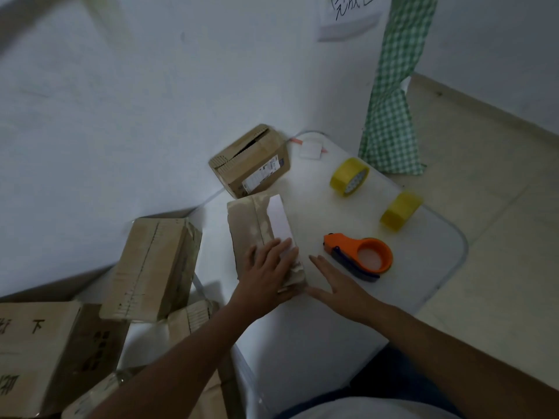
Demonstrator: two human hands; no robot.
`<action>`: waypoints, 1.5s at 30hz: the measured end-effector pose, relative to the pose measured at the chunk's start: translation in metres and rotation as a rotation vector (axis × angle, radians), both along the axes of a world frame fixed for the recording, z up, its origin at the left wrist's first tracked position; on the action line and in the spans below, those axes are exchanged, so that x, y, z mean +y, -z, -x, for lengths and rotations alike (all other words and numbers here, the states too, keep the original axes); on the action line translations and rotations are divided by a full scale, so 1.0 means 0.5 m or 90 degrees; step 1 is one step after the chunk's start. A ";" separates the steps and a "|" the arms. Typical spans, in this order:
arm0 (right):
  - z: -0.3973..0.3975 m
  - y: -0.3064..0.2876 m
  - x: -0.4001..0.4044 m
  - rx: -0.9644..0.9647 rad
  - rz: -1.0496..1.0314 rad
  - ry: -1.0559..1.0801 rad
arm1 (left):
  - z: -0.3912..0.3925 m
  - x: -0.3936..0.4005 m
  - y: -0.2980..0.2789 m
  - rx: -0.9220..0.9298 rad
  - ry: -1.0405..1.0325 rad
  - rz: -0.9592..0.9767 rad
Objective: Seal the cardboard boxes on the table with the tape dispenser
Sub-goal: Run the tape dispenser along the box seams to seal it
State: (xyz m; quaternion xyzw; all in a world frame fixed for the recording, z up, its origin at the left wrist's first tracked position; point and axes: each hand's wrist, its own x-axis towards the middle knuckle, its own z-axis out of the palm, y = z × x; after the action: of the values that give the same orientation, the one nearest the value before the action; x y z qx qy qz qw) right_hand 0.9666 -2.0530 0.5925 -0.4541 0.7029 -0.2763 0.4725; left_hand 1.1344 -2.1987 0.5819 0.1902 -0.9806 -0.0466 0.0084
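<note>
left hand [270,264] flat on worn brown box [260,234]; right hand [335,285] spread, holding nothing.

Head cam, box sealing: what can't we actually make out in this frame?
- Near end of the box: covered by the left hand.
- Label print on the far box: too small to read.
- Tape dispenser: no roll visible in its ring; blade detail blurred.
- Wall sign: cut by the top edge.
- Floor boxes: partly hidden behind the left arm.
</note>
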 end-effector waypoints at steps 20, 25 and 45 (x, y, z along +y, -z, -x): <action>-0.034 -0.084 -0.095 0.470 0.239 -0.226 | -0.102 0.030 -0.097 0.458 -0.744 -0.563; -0.084 -0.055 -0.143 0.544 0.200 -0.356 | -0.124 0.090 -0.032 0.659 -1.059 -1.103; -0.085 0.014 -0.151 0.657 0.177 -0.395 | -0.124 0.092 0.031 0.789 -0.833 -0.871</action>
State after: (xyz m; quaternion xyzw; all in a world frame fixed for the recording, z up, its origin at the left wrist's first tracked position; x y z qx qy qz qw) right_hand 1.0092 -2.1285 0.5853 -0.7700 0.6333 0.0404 0.0664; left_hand 1.1964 -2.1528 0.5665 0.5758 -0.2881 -0.6461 0.4099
